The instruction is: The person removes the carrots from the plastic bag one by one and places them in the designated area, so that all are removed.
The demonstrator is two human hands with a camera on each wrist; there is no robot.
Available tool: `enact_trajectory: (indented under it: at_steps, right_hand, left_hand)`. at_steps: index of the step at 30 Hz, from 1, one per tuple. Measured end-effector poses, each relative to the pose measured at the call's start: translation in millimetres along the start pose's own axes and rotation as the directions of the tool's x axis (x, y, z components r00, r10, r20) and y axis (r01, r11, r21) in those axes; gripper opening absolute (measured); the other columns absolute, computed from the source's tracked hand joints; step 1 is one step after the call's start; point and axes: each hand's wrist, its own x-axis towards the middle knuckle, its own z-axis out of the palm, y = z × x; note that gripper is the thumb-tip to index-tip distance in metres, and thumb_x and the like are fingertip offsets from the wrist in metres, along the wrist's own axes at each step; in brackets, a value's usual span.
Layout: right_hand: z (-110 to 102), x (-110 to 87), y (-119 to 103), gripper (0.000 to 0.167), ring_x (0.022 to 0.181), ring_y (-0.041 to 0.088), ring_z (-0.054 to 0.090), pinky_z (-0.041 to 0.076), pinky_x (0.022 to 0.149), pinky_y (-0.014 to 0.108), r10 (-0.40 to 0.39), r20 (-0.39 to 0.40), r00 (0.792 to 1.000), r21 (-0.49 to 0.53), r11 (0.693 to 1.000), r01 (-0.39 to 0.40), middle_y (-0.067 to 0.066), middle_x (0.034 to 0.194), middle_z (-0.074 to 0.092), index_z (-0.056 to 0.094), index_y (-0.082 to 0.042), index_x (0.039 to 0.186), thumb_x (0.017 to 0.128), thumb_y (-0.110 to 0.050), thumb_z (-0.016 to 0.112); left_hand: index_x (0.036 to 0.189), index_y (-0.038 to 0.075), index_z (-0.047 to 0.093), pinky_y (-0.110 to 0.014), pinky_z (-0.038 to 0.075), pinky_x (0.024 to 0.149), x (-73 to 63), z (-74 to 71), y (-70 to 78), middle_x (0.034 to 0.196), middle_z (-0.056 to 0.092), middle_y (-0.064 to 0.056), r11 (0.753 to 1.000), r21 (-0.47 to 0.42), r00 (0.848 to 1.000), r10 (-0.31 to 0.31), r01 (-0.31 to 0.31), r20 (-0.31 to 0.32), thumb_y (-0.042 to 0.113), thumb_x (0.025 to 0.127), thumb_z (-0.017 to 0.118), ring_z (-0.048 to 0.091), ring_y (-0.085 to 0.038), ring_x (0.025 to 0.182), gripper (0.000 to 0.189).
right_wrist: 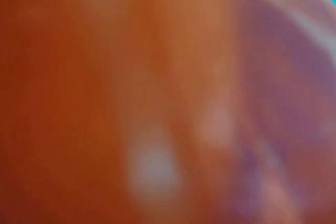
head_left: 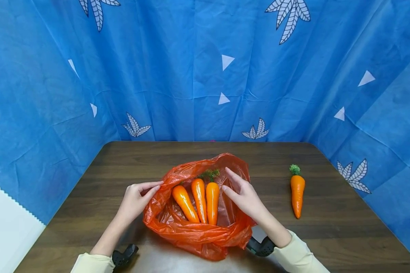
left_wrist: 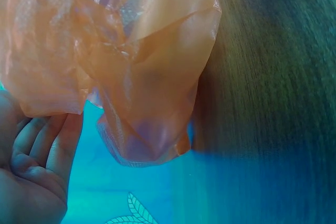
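A red plastic bag (head_left: 196, 231) lies with its mouth spread on the table. Three orange carrots (head_left: 199, 197) rest side by side inside it, a bit of green leaf (head_left: 209, 174) showing at their far ends. At the bag's left rim, my left hand (head_left: 136, 199) pinches the plastic between thumb and fingers. My right hand (head_left: 245, 197) is over the right part of the opening, thumb and forefinger apart, just right of the carrots and holding nothing. The left wrist view has the bag (left_wrist: 152, 77) hanging beside my hand (left_wrist: 39, 171). Blurred red plastic (right_wrist: 105, 87) fills the right wrist view.
Another carrot (head_left: 297, 193) with a green top lies alone on the brown wooden table (head_left: 331, 212), right of the bag. Blue patterned cloth (head_left: 177, 76) hangs behind and at both sides. Black devices (head_left: 124, 256) sit at both wrists.
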Motion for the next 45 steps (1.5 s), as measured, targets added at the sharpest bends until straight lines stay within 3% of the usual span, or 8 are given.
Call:
enact_trajectory:
  at_steps: [12,21,32,40,45]
  right_hand:
    - [19.8,-1.9,6.7,0.060,0.129,0.031,0.036,0.036,0.097,0.051,-0.006,0.014,1.000,-0.029,1.000,0.006,0.018,0.143,0.037,0.035,-0.002,0.143,0.090,-0.006,0.061]
    - [31.1,-2.7,14.7,0.065,0.130,0.036,0.032,0.032,0.100,0.054,0.036,0.014,0.999,-0.135,0.990,-0.034,0.019,0.146,0.030,0.028,0.002,0.145,0.091,-0.012,0.062]
    - [40.7,-5.6,34.7,0.074,0.129,0.040,0.032,0.033,0.100,0.051,0.093,0.106,0.990,-0.198,0.978,-0.070,0.027,0.147,0.022,0.021,0.010,0.143,0.089,-0.015,0.065]
    - [47.0,-9.1,42.6,0.087,0.135,0.039,0.016,0.020,0.106,0.053,0.119,0.161,0.980,-0.287,0.955,-0.068,0.028,0.149,0.012,0.014,0.010,0.144,0.085,-0.021,0.070]
    - [52.0,-12.2,49.0,0.094,0.136,0.040,0.011,0.019,0.106,0.053,0.106,0.180,0.978,-0.302,0.952,-0.047,0.031,0.148,0.005,0.006,0.014,0.143,0.084,-0.018,0.072]
  left_hand:
    - [0.105,0.002,0.071,-0.024,0.055,0.063,0.2,1.2,0.9,0.097,0.069,-0.011,1.000,0.002,1.000,0.003,-0.003,-0.007,0.003,0.087,0.065,0.067,-0.016,0.077,0.019]
    - [0.106,0.003,0.071,-0.025,0.055,0.063,-0.4,0.3,2.4,0.098,0.069,-0.011,0.999,-0.017,0.999,-0.035,0.035,0.000,0.004,0.088,0.064,0.067,-0.015,0.076,0.019]
    - [0.107,0.003,0.071,-0.024,0.055,0.063,-0.2,0.1,1.2,0.098,0.069,-0.010,1.000,-0.018,1.000,-0.019,0.019,0.007,0.004,0.088,0.064,0.066,-0.012,0.075,0.020]
    - [0.107,0.003,0.071,-0.024,0.055,0.062,-0.9,0.6,0.5,0.099,0.069,-0.010,1.000,-0.014,0.999,-0.027,0.027,0.017,0.005,0.089,0.063,0.066,-0.011,0.074,0.020]
    - [0.107,0.004,0.071,-0.024,0.054,0.063,-1.7,1.8,0.0,0.097,0.069,-0.008,1.000,-0.016,1.000,-0.022,0.022,0.007,0.004,0.089,0.064,0.066,-0.011,0.076,0.020]
